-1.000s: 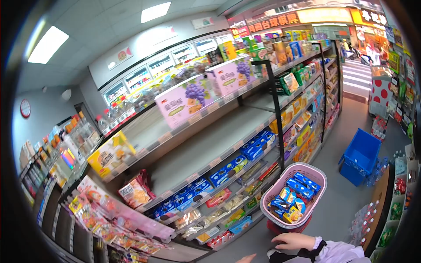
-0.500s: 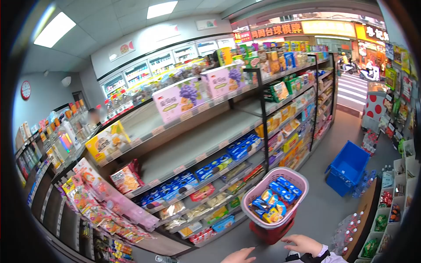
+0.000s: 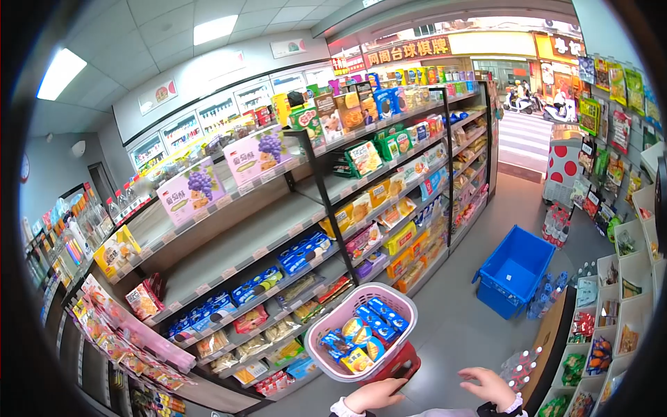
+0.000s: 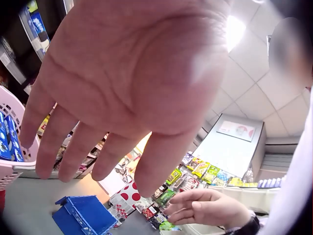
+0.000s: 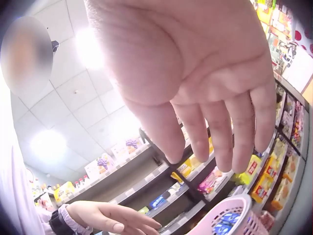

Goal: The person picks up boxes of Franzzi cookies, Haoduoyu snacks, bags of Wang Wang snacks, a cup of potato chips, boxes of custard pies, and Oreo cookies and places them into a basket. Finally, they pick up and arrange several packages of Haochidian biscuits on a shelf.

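Note:
My left hand is at the near side of a pink plastic basket, its fingers straight and holding nothing. In the left wrist view the left palm faces the camera with fingers extended. My right hand hovers to the right of the basket, fingers relaxed and apart; its palm also shows bare in the right wrist view. Several blue packets and a yellow packet lie in the basket, which sits on a red base.
A long snack shelf runs along the left, with purple grape boxes on top. On the floor ahead stands a blue crate beside bottled drinks. White bins line the right side. The street doorway lies beyond.
The basket, shelf and crate have shifted left in the head view. Both hands have come further into view; the left now appears close to the basket's near side.

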A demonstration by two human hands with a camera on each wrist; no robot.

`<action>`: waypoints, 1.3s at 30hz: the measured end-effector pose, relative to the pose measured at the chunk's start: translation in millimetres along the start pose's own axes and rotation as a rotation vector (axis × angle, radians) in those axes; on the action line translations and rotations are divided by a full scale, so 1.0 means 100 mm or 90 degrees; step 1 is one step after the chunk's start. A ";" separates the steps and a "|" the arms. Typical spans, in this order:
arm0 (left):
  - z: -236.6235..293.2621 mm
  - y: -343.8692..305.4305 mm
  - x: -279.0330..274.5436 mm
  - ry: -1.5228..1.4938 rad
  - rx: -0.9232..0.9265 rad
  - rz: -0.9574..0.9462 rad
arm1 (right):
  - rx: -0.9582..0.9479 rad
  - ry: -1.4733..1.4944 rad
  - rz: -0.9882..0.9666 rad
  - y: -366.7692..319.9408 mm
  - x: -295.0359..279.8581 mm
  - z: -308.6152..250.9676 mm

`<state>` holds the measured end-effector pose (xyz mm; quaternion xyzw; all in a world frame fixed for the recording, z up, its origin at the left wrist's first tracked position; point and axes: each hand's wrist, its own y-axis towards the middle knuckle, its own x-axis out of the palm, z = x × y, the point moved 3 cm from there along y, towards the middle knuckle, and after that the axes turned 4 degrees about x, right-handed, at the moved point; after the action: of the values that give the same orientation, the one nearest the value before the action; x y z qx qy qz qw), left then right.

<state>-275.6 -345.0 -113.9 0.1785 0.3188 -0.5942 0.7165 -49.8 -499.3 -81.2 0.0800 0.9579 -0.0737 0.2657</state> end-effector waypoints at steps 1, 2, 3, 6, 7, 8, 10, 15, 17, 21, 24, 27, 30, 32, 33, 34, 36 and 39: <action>0.03 0.17 0.02 0.013 0.005 0.003 | 0.014 0.006 0.031 -0.04 -0.16 0.07; 0.07 0.34 0.02 0.025 0.011 0.007 | 0.020 0.007 0.043 -0.06 -0.30 0.15; 0.13 0.49 0.00 0.047 -0.010 -0.014 | 0.025 0.005 0.056 -0.08 -0.43 0.26; 0.02 0.87 0.09 0.130 0.014 0.004 | 0.005 0.023 0.124 -0.12 -0.71 0.57; -0.03 0.97 0.13 0.173 0.033 0.017 | 0.023 0.044 0.118 -0.08 -0.77 0.72; -0.02 1.03 0.11 0.136 0.011 0.023 | 0.041 0.068 0.108 -0.02 -0.79 0.86; 0.01 1.09 0.03 0.065 -0.036 0.034 | 0.031 0.058 0.101 0.13 -0.86 0.98; 0.01 1.42 -0.44 -0.064 -0.083 0.025 | 0.024 0.078 0.080 0.71 -1.01 0.97; -0.02 1.58 -0.67 -0.183 -0.128 0.020 | -0.012 0.045 0.073 0.96 -1.10 0.95; -1.18 1.97 -0.58 -0.111 -0.131 0.119 | -0.041 -0.009 0.009 1.50 -1.39 0.83; -1.51 2.00 -0.87 -0.173 -0.184 0.199 | 0.001 -0.008 -0.011 1.99 -1.64 0.88; -1.22 1.96 -1.41 -0.235 -0.181 0.310 | -0.045 -0.046 0.000 2.55 -1.86 0.76; -1.61 2.17 -1.57 -0.124 -0.212 0.298 | -0.082 -0.055 -0.014 3.03 -1.98 0.65; -1.70 2.20 -1.62 -0.096 -0.229 0.315 | -0.109 -0.050 -0.037 3.31 -2.00 0.61; -1.70 2.24 -1.66 -0.102 -0.228 0.338 | -0.103 -0.025 -0.063 3.44 -2.02 0.59; -1.70 2.29 -1.70 -0.107 -0.225 0.360 | -0.105 -0.011 -0.083 3.58 -2.03 0.63; -1.70 2.37 -1.79 -0.111 -0.231 0.384 | -0.107 0.018 -0.119 3.86 -2.04 0.73; -1.75 2.51 -1.81 -0.127 -0.253 0.408 | -0.180 -0.028 -0.128 4.28 -2.14 0.74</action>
<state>-92.1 -43.0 -151.7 0.0684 0.2845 -0.2816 0.9138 250.3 -119.5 -75.0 -0.0558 0.9559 0.0335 0.2863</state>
